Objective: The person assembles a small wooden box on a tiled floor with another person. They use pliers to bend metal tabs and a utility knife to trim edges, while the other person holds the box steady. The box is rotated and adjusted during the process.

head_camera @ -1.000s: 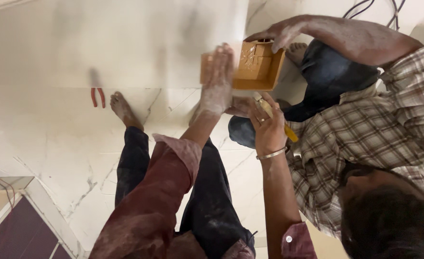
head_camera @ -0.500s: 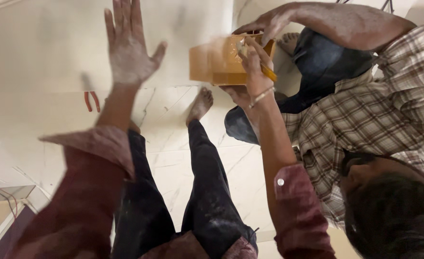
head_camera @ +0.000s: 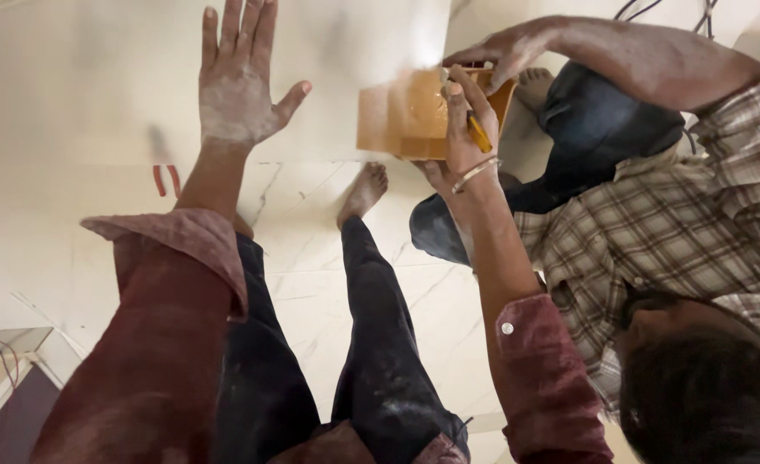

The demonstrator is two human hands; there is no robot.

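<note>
Left hand (head_camera: pixel 241 82), upper left of frame: dusty, fingers spread wide apart, palm flat toward the pale wall (head_camera: pixel 88 94), holding nothing. Right hand (head_camera: pixel 463 129), upper centre: fingers closed around a yellow pencil (head_camera: pixel 478 133), fingertips against the wooden box (head_camera: pixel 406 116). Box sits top centre, against the wall's edge. A co-worker's hand (head_camera: pixel 504 53) grips the box's upper right corner; the checked shirt (head_camera: pixel 663 232) fills the right side. Red pliers (head_camera: pixel 166 179) lie on the floor at left.

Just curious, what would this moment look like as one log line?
left hand: open, flat on wall | right hand: holds yellow pencil against wooden box | co-worker's hand: steadies box
</note>
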